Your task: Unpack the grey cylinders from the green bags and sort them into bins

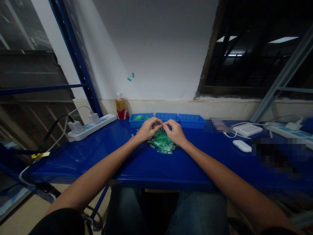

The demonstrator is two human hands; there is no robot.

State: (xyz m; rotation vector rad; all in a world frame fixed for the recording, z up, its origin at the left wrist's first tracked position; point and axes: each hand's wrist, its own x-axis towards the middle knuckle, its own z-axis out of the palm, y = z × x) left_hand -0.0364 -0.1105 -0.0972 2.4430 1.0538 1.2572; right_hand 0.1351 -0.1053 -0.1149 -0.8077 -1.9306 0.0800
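Over the middle of the blue table, my left hand point(147, 129) and my right hand point(175, 132) meet fingertip to fingertip. Both are closed in a pinch on something too small to make out. Just below and behind the fingers lies a heap of small green plastic packets point(164, 143), partly covered by my hands. Several small grey cylindrical pieces point(152, 146) are scattered at the heap's left side.
Behind my hands, a blue bin point(133, 123) with green packets stands beside a middle bin point(168, 116) and a right bin point(192, 121). A drink bottle point(121, 107) and power strip point(93, 127) are left. A white case point(242, 146) and cabled white device point(246, 130) lie right.
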